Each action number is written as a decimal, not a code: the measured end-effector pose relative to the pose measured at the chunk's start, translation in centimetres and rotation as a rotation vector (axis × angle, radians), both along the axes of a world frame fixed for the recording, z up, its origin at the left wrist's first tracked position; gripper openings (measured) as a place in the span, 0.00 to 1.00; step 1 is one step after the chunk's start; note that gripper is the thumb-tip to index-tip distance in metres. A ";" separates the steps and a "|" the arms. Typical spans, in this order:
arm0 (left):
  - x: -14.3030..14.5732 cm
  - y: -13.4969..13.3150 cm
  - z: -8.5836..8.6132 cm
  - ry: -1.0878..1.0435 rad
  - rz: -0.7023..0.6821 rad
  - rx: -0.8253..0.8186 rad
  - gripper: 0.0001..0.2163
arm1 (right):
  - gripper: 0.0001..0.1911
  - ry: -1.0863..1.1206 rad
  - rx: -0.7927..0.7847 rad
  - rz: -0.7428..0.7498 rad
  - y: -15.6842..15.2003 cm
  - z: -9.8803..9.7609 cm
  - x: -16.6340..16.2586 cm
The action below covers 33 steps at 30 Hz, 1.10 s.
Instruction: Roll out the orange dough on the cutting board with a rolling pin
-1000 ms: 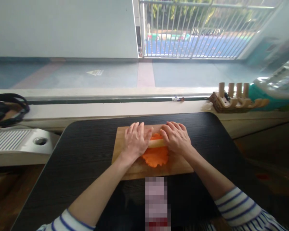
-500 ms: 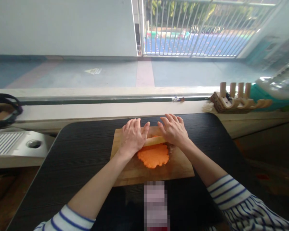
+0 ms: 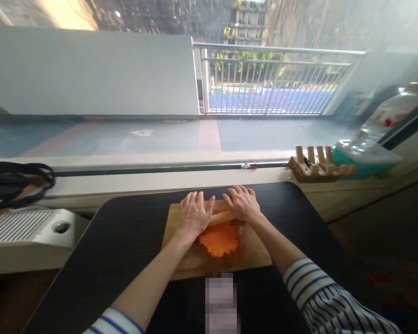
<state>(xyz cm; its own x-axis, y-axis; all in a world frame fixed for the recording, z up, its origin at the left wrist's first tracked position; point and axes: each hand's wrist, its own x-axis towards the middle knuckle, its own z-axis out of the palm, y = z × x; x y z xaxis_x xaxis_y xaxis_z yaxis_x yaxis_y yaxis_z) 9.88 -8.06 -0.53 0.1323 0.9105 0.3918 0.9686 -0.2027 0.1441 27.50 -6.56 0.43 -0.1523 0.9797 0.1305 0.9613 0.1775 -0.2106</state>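
A light wooden rolling pin [image 3: 220, 217] lies crosswise near the far side of a wooden board [image 3: 252, 253]. My left hand [image 3: 195, 214] rests on the pin's left end, palm down, fingers stretched forward and thumb apart. On the right end sits my right hand [image 3: 243, 203], likewise open, its fingers reaching past the pin. Both palms hide the pin's ends. Directly on the near side of the pin, a flat orange sheet of dough or clay [image 3: 219, 239] with a ragged edge lies on the board.
The board lies on a black table [image 3: 125, 241]. A blurred-out pinkish item [image 3: 221, 301] is at the near edge. Along the window sill are a wooden rack [image 3: 315, 168], a teal box [image 3: 362, 162] and a clear bottle [image 3: 383, 120]. Black straps [image 3: 24, 181] lie at left.
The camera has tilted up, so more of the window shows and the table sits lower in view. Both hands stay on the rolling pin at the dough's far edge.
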 end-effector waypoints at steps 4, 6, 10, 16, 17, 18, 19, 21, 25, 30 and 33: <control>0.6 -2.5 -0.1 0.056 -0.002 0.003 0.29 | 0.20 -0.038 0.043 -0.022 -3.1 -0.5 0.4; 0.8 -3.7 -0.3 0.093 -0.019 0.022 0.29 | 0.20 -0.048 0.077 -0.026 -4.6 -0.7 0.6; 0.9 -5.7 -0.8 0.104 -0.053 0.030 0.29 | 0.21 -0.044 0.122 -0.014 -7.0 -1.0 0.8; 0.5 -8.8 -1.7 0.087 -0.115 0.056 0.28 | 0.24 -0.029 0.146 -0.010 -10.7 -1.9 1.1; 0.4 -9.4 -1.9 0.092 -0.129 0.062 0.29 | 0.25 -0.023 0.153 -0.011 -11.4 -2.1 1.1; 0.3 -10.0 -2.0 0.096 -0.144 0.069 0.29 | 0.24 -0.018 0.161 -0.010 -12.1 -2.3 1.2; 0.2 -10.6 -2.1 0.101 -0.159 0.075 0.30 | 0.24 -0.013 0.170 -0.003 -12.8 -2.5 1.3; -0.1 -11.5 -2.3 0.115 -0.185 0.083 0.30 | 0.25 -0.009 0.186 0.021 -13.9 -2.8 1.6; -1.2 -12.1 -2.2 0.137 -0.256 0.097 0.28 | 0.24 -0.019 0.198 0.085 -15.3 -2.9 2.3; -3.1 -12.0 -1.5 0.099 -0.330 0.086 0.20 | 0.18 -0.010 0.227 0.146 -15.7 -2.6 3.2; -3.7 -12.1 -0.7 0.086 -0.360 0.028 0.14 | 0.15 0.010 0.199 0.207 -15.8 -2.0 3.8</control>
